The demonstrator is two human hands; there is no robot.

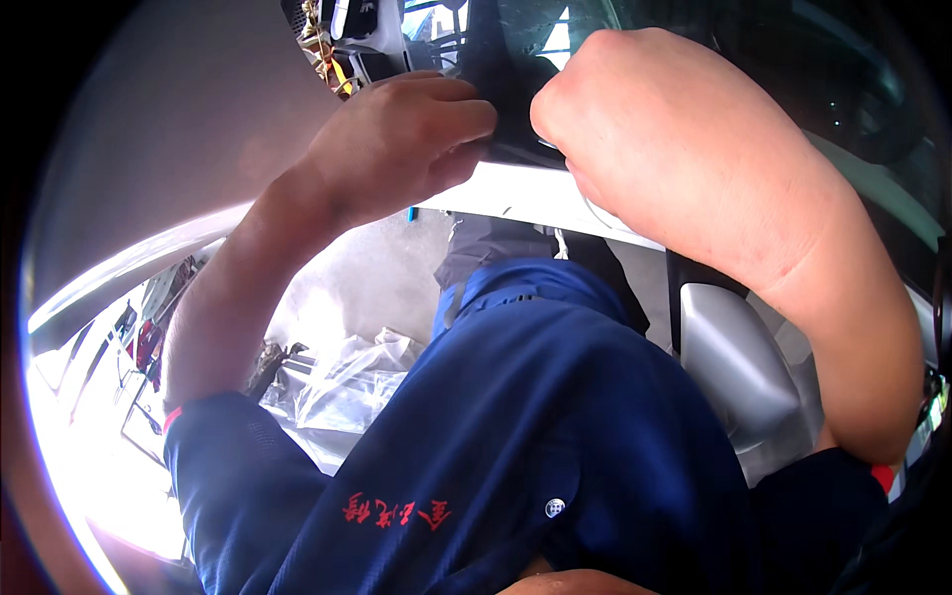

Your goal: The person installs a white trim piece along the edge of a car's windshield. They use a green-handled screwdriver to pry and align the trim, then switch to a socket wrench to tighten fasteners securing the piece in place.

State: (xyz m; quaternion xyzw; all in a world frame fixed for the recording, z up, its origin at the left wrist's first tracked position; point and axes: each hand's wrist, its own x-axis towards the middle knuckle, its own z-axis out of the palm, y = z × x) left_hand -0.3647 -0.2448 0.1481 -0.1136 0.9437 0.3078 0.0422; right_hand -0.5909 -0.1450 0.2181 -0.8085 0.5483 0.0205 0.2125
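My left hand is raised over the dark base of a car's windshield, its fingers curled and its thumb pressed toward them. Close by on the right, my right hand is closed like a fist, with its back turned up. A narrow gap separates the two hands. Whatever either one grips is hidden behind the fingers. Below them runs the white edge of the car body. A thin pale curved line shows just under my right hand; I cannot tell what it is.
A large grey body panel fills the upper left. Beside it, wiring and dark parts show in a gap. A silver side mirror sticks out below my right forearm. Clear plastic sheeting lies on the floor at lower left.
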